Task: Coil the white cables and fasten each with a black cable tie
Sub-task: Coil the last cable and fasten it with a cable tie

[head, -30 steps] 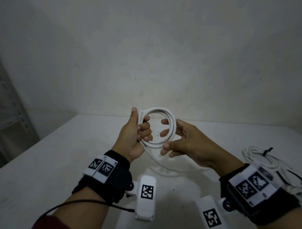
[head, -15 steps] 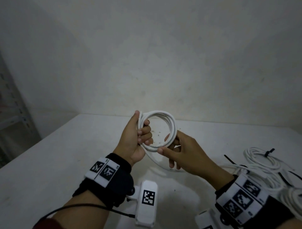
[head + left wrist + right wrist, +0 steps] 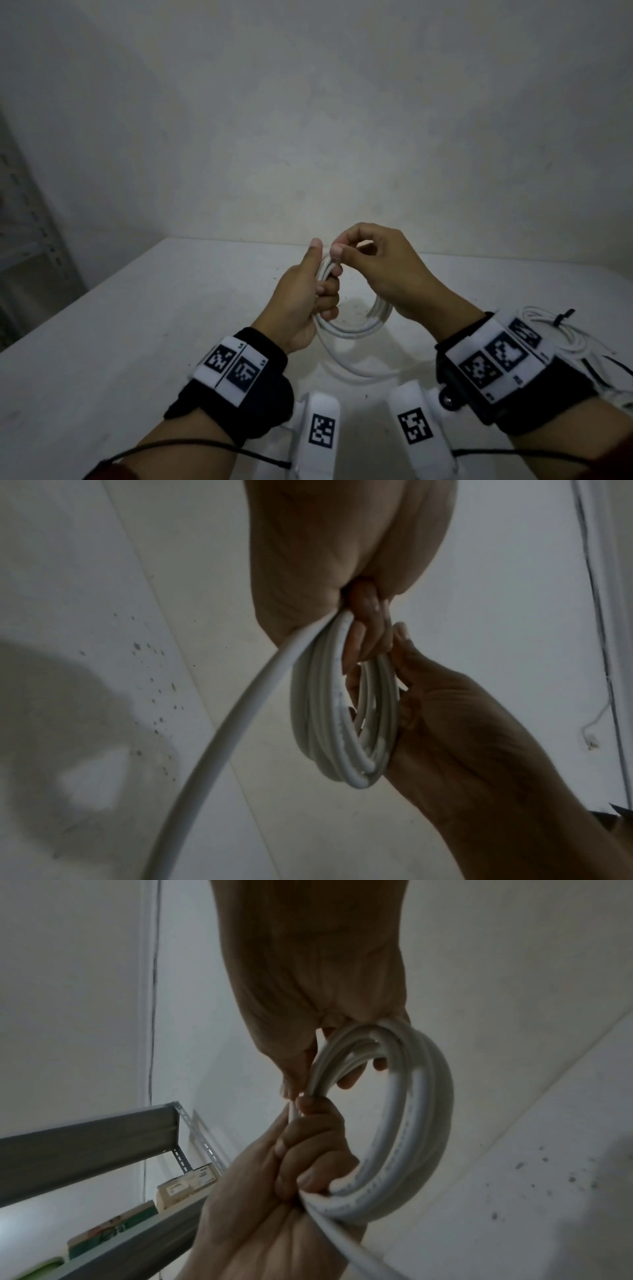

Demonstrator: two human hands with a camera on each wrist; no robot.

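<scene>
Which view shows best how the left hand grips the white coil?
Right wrist: the left hand curls its fingers round the white coil. Head shows the hand's back; left wrist shows palm and fingertips.

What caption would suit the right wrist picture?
Both hands hold a coil of white cable: the left hand grips its lower part, the right hand its top.

White cable coil (image 3: 346, 329): held above the white table (image 3: 120, 329), loose end trailing to the surface. Left hand (image 3: 301, 301): fingers curled round the coil's left side, thumb upright. Right hand (image 3: 383, 270): pinched the coil's top. Second coiled white cable (image 3: 561, 335), bound with a black cable tie (image 3: 563, 317): lay near the table's right edge.
</scene>
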